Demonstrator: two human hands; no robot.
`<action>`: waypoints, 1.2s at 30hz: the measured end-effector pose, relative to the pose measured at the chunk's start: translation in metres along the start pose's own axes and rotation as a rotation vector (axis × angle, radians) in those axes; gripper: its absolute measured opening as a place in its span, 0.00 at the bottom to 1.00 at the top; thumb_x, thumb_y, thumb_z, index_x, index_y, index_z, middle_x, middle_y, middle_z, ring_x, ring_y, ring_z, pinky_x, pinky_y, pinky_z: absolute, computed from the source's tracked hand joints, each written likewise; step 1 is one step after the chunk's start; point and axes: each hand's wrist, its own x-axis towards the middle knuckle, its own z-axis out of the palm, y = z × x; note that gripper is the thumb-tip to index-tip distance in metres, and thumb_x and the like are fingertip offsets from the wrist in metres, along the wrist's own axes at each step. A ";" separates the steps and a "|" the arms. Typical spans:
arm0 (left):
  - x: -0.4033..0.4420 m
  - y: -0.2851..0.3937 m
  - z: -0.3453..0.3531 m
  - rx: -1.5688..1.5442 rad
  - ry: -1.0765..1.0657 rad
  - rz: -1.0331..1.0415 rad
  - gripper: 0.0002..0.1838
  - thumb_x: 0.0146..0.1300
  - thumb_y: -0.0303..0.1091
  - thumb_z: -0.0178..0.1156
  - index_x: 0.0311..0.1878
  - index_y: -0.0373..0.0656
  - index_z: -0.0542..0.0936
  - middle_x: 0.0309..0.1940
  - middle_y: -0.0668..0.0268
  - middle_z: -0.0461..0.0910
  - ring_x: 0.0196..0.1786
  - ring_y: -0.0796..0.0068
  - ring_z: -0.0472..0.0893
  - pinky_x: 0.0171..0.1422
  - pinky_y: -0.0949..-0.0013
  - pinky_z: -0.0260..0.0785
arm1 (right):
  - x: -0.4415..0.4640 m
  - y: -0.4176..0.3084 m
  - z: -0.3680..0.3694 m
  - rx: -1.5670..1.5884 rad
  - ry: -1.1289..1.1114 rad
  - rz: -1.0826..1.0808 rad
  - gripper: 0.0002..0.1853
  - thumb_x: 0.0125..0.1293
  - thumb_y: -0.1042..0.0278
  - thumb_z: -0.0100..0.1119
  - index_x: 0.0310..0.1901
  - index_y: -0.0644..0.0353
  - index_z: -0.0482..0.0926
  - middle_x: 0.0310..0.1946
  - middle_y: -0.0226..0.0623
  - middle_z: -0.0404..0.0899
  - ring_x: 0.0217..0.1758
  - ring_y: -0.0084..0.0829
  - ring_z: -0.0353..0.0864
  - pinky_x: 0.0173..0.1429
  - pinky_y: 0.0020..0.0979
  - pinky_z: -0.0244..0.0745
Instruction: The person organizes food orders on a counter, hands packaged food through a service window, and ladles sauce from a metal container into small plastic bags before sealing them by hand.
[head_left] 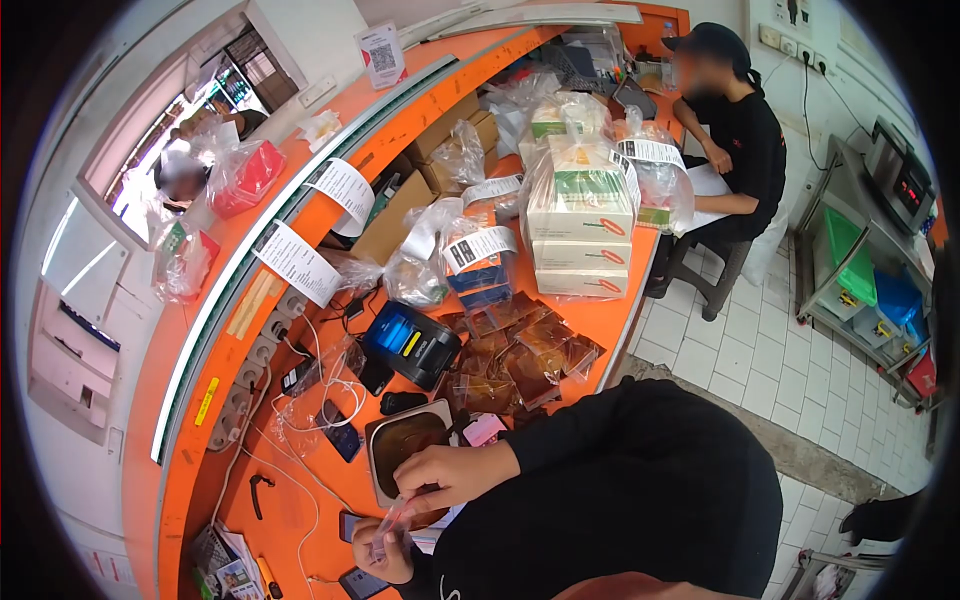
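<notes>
A small clear plastic zip bag (pixel 392 522) with a reddish top edge is held between my two hands. My left hand (pixel 388 556) is closed around its lower part. From the other side, the fingers of my right hand (pixel 455 476) pinch the bag near its top. Just beyond my right hand stands a metal tub (pixel 378 478) with brown sauce in it, partly hidden by that hand. Farther along the counter lies a heap of sealed clear bags of brown sauce (pixel 525 365). I cannot make out whether the held bag contains anything.
The orange counter (pixel 285 480) carries a black label printer (pixel 411 344), phones (pixel 341 432), white cables and stacked bagged food boxes (pixel 580 225). Receipts (pixel 297 262) hang from the ledge. A seated co-worker (pixel 735 150) is at the far end; another person stands beyond the ledge.
</notes>
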 end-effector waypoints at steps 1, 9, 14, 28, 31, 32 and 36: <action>0.000 0.000 0.000 -0.005 0.015 0.018 0.15 0.52 0.36 0.61 0.24 0.37 0.68 0.23 0.61 0.70 0.28 0.73 0.68 0.36 0.72 0.58 | -0.001 0.000 0.000 0.000 -0.002 0.000 0.10 0.61 0.68 0.53 0.27 0.64 0.69 0.25 0.37 0.67 0.28 0.38 0.69 0.36 0.33 0.63; 0.000 0.001 -0.001 -0.027 0.015 0.055 0.15 0.52 0.37 0.60 0.23 0.37 0.68 0.21 0.60 0.70 0.26 0.72 0.68 0.37 0.71 0.58 | -0.001 -0.011 0.002 -0.009 -0.006 -0.087 0.06 0.59 0.71 0.53 0.28 0.63 0.71 0.24 0.33 0.68 0.30 0.35 0.70 0.42 0.34 0.61; -0.002 0.004 0.000 0.012 0.002 0.087 0.14 0.51 0.35 0.60 0.23 0.37 0.68 0.21 0.59 0.71 0.26 0.72 0.69 0.35 0.71 0.59 | 0.000 -0.010 0.002 -0.036 0.002 -0.113 0.05 0.57 0.72 0.52 0.27 0.63 0.71 0.24 0.32 0.68 0.30 0.33 0.69 0.42 0.32 0.60; -0.001 0.005 0.007 -0.066 0.029 0.080 0.13 0.50 0.34 0.60 0.24 0.37 0.67 0.21 0.60 0.71 0.25 0.73 0.68 0.35 0.74 0.59 | -0.002 -0.010 0.004 -0.070 -0.009 -0.072 0.03 0.58 0.71 0.51 0.30 0.61 0.70 0.29 0.34 0.68 0.33 0.35 0.69 0.41 0.32 0.58; -0.002 0.008 0.002 -0.048 -0.060 0.063 0.13 0.49 0.34 0.62 0.24 0.37 0.69 0.21 0.60 0.72 0.25 0.72 0.69 0.33 0.74 0.60 | -0.004 -0.009 0.004 -0.059 -0.002 -0.051 0.04 0.58 0.71 0.51 0.30 0.61 0.70 0.29 0.34 0.68 0.33 0.35 0.69 0.41 0.32 0.58; -0.004 0.005 0.001 -0.046 -0.055 0.047 0.12 0.48 0.33 0.63 0.24 0.37 0.70 0.20 0.60 0.72 0.25 0.72 0.70 0.33 0.74 0.60 | -0.004 -0.008 0.004 -0.059 0.004 -0.054 0.04 0.58 0.71 0.51 0.30 0.61 0.70 0.29 0.34 0.68 0.33 0.35 0.69 0.41 0.32 0.58; -0.002 0.003 -0.002 -0.004 -0.084 0.074 0.11 0.44 0.30 0.64 0.24 0.36 0.71 0.20 0.59 0.73 0.24 0.70 0.71 0.32 0.74 0.61 | -0.005 -0.006 0.005 -0.075 0.014 -0.067 0.04 0.58 0.71 0.51 0.30 0.61 0.71 0.29 0.33 0.68 0.33 0.33 0.69 0.41 0.32 0.59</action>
